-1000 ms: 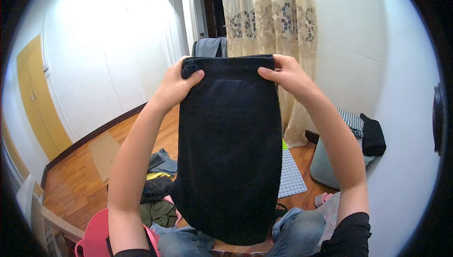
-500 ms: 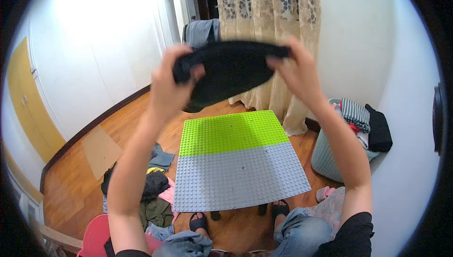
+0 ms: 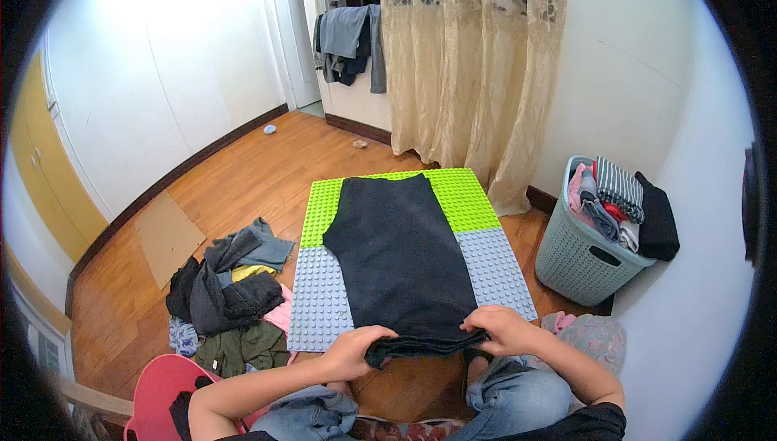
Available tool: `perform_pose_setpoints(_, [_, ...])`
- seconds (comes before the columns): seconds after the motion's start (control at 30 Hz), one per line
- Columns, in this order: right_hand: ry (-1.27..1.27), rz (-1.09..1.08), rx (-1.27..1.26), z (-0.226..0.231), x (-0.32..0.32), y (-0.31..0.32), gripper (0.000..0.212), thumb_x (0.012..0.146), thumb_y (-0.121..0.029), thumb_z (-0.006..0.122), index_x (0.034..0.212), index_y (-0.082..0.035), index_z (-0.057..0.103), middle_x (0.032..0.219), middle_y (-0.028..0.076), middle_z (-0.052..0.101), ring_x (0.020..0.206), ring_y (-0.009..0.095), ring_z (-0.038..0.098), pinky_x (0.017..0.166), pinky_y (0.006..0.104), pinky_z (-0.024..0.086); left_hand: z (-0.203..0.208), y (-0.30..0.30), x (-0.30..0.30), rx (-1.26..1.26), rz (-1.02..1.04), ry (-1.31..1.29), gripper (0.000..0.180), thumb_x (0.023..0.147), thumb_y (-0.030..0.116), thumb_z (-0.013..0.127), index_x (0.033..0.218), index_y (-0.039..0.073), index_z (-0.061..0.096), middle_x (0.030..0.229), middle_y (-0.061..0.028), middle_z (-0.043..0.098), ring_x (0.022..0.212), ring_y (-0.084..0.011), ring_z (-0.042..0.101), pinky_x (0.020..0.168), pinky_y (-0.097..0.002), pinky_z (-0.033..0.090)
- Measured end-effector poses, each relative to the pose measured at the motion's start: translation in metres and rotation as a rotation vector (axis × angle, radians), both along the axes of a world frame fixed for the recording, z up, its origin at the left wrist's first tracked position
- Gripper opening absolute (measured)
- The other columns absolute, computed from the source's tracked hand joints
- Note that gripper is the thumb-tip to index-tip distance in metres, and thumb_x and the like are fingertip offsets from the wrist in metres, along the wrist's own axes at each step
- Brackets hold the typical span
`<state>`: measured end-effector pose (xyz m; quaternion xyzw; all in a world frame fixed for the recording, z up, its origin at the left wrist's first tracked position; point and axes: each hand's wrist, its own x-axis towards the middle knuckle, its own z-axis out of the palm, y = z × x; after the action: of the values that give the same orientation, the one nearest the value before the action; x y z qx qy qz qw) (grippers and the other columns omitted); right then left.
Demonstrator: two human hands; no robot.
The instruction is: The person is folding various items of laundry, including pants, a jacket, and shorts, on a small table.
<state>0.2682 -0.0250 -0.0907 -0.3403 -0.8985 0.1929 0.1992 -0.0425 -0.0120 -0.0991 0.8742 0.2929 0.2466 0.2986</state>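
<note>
A black garment (image 3: 405, 255) lies lengthwise across the middle of the frame, spread fairly flat, its far end near the upper edge of the tabletop (image 3: 502, 271) and its near end bunched in layered folds just past the lower edge. The left hand (image 3: 356, 350) is closed on the near left corner, thumb on top and fingers beneath the cloth. The right hand (image 3: 498, 330) grips the near right corner, its thumb and fingers pinched together on the fabric.

The tabletop has a studded surface, bright green toward the top of the frame and pale grey nearer the bottom. Below it, in the lower centre, show the person's knees in blue jeans (image 3: 518, 396).

At lower left, a heap of clothes (image 3: 231, 303) rests on the wooden floor (image 3: 243, 170), with dark, yellow, pink and olive pieces in it. A red-pink tub (image 3: 154, 392) stands below the heap, and a flat brown sheet (image 3: 168, 239) lies above it. Right of centre, a pale green-grey basket (image 3: 575, 259) is filled with clothing, including a striped piece (image 3: 619, 186); a black cloth (image 3: 657, 226) hangs over its right rim. A beige curtain (image 3: 469, 77) falls at upper centre, beside grey clothing (image 3: 346, 32) draped to its left.
</note>
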Motion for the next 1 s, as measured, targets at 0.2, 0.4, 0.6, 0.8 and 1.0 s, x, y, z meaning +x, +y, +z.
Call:
perform_pose_setpoints(0.2, [0.064, 0.024, -0.546, 0.042, 0.007, 0.002, 0.037, 0.078, -0.029, 0.062, 0.101, -0.003, 0.047, 0.080, 0.013, 0.055, 0.074, 0.024, 0.056, 0.065, 0.0316, 0.043, 0.030, 0.000, -0.006, -0.350, -0.076, -0.015, 0.045, 0.073, 0.015, 0.069, 0.109, 0.000, 0.048, 0.094, -0.0071, 0.058, 0.088, -0.0124, 0.053, 0.077, -0.0246, 0.043])
perform_pose_setpoints(0.4, [0.552, -0.234, -0.641, 0.025, -0.014, 0.068, 0.034, 0.087, -0.031, 0.051, 0.105, -0.003, 0.051, 0.092, 0.003, 0.057, 0.085, 0.011, 0.051, 0.074, 0.0259, 0.040, 0.029, 0.067, -0.012, -0.573, 0.305, -0.215, 0.041, 0.076, 0.021, 0.066, 0.109, 0.002, 0.049, 0.089, -0.0051, 0.059, 0.080, -0.0090, 0.054, 0.065, -0.0219, 0.043])
perform_pose_setpoints(0.6, [0.647, -0.532, -0.738, -0.033, -0.023, 0.128, 0.035, 0.087, -0.032, 0.050, 0.089, 0.002, 0.054, 0.077, 0.004, 0.055, 0.066, 0.011, 0.049, 0.059, 0.0275, 0.041, -0.023, 0.118, 0.002, -0.579, 0.472, -0.321, 0.039, 0.078, 0.021, 0.064, 0.106, -0.003, 0.050, 0.092, -0.0099, 0.060, 0.081, -0.0153, 0.056, 0.069, -0.0278, 0.045])
perform_pose_setpoints(0.8, [0.470, -0.615, -0.373, -0.065, -0.018, 0.138, 0.035, 0.084, -0.032, 0.055, 0.079, 0.003, 0.053, 0.063, 0.006, 0.054, 0.059, 0.014, 0.050, 0.056, 0.0295, 0.041, -0.036, 0.112, 0.025, -0.229, 0.715, -0.151, 0.043, 0.073, 0.018, 0.067, 0.105, -0.004, 0.049, 0.092, -0.0172, 0.057, 0.087, -0.0267, 0.056, 0.077, -0.0340, 0.043])
perform_pose_setpoints(1.0, [0.251, -0.717, 0.041, -0.035, -0.031, 0.113, 0.038, 0.075, -0.030, 0.064, 0.096, 0.000, 0.052, 0.086, 0.013, 0.057, 0.079, 0.026, 0.054, 0.071, 0.0339, 0.042, -0.009, 0.091, 0.018, 0.545, 0.653, -0.100, 0.048, 0.063, 0.013, 0.071, 0.103, 0.002, 0.048, 0.098, -0.0147, 0.052, 0.093, -0.0318, 0.050, 0.081, -0.0379, 0.040])
